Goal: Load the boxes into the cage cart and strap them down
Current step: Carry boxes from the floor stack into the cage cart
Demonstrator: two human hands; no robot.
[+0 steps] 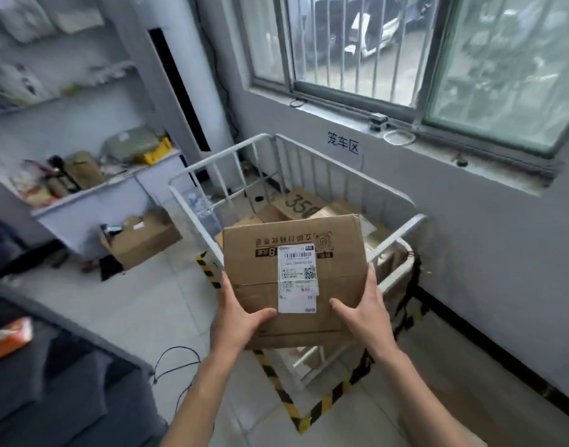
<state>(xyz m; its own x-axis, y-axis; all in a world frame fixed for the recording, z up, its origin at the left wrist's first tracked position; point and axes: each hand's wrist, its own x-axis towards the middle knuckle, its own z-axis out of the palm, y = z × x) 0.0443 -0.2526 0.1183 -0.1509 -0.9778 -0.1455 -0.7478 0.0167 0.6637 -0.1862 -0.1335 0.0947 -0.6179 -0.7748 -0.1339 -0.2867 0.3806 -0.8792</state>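
A cardboard box (296, 262) with a white shipping label (297, 280) on its upper face is held in the air over the near end of the white cage cart (218, 159). The left hand (234, 317) and right hand (363, 311) hold it at its near corners. Each grip is closed on the box, thumb laid across the top and fingers along the side. Inside the cart lie other cartons, one printed "350" (300, 201). Yellow-black tape (296, 411) marks the floor around the cart, below a barred window (357, 43).

Single head-worn wide-angle view, facing forward-down, near above cage cart (218, 159).
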